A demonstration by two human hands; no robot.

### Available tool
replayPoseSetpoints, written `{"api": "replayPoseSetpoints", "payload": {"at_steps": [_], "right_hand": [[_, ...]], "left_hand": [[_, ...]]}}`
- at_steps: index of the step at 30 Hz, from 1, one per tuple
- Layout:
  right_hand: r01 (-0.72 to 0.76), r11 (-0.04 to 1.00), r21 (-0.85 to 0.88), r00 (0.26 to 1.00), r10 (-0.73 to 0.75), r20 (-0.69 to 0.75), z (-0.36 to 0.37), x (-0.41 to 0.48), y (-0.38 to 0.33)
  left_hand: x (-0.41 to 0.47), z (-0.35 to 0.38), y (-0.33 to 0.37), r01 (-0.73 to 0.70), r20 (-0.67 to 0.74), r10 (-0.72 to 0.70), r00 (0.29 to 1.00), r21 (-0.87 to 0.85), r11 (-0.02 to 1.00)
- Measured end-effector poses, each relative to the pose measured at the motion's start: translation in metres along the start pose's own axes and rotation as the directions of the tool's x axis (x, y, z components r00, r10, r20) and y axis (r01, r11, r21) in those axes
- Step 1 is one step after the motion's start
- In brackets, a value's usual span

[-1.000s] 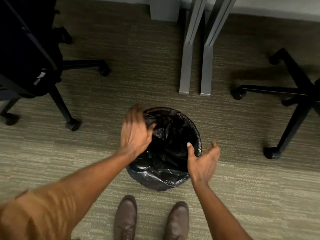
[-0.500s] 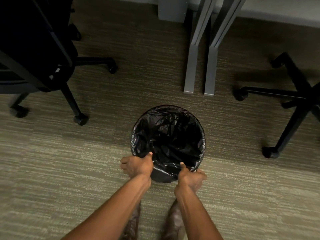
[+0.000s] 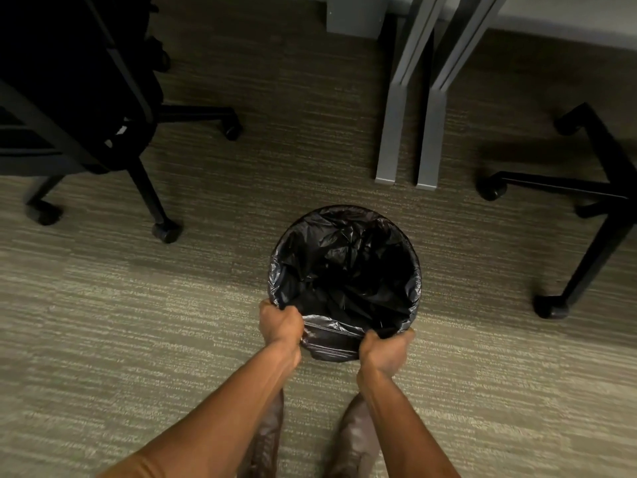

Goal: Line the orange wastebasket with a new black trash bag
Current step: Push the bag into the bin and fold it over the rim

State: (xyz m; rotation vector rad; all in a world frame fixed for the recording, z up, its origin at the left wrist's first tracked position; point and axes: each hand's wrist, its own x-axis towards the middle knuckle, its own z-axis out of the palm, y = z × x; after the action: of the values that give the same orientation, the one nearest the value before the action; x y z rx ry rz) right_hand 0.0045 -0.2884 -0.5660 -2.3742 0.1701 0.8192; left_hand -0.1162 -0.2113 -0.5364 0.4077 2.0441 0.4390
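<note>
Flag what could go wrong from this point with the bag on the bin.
Both hands, left and right, clench the bag at the near rim only; a hard pull might tear the thin film or tip the bin toward the shoes. The far rim fold looks shallow and could slip inside.

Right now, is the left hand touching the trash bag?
Touching. The head view shows the left hand closed on the trash bag where it folds over the near rim, with no gap.

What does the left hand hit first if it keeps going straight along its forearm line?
Likely the crinkled black plastic trash bag: the left hand is already shut on its near rim. Past that, the line runs across the bag's open mouth toward the grey metal desk legs, though depth is unclear.
</note>
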Motion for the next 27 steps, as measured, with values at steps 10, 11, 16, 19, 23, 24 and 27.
{"api": "replayPoseSetpoints", "payload": {"at_steps": [10,11,16,19,23,24,27], "right_hand": [[-0.082,0.981,0.174,0.995,0.072,0.064,-0.007,0.006,0.008],[-0.099,0.977,0.191,0.995,0.092,0.047,-0.008,0.004,0.007],[-0.168,0.967,0.192,0.984,0.176,-0.025,-0.006,-0.016,0.009],[-0.228,0.954,0.194,0.974,0.227,0.025,0.001,-0.023,0.011],[-0.198,0.947,0.254,0.979,0.179,0.098,0.005,-0.020,0.014],[-0.207,0.933,0.295,0.977,0.180,0.118,0.006,-0.017,0.014],[-0.257,0.880,0.399,0.964,0.203,0.173,0.006,-0.013,0.014]], "left_hand": [[0.015,-0.019,-0.018,0.083,0.160,-0.060,0.985,-0.139,0.987],[0.014,-0.021,-0.021,0.102,0.134,-0.088,0.987,-0.102,0.990],[-0.007,-0.021,-0.032,0.243,0.171,-0.228,0.959,-0.075,0.967],[-0.009,-0.015,-0.035,0.294,0.236,-0.260,0.936,-0.126,0.947],[0.003,-0.013,-0.034,0.325,0.300,-0.264,0.917,-0.177,0.929],[0.007,-0.014,-0.032,0.337,0.331,-0.263,0.906,-0.192,0.922],[0.022,-0.015,-0.024,0.356,0.411,-0.241,0.879,-0.229,0.906]]}}
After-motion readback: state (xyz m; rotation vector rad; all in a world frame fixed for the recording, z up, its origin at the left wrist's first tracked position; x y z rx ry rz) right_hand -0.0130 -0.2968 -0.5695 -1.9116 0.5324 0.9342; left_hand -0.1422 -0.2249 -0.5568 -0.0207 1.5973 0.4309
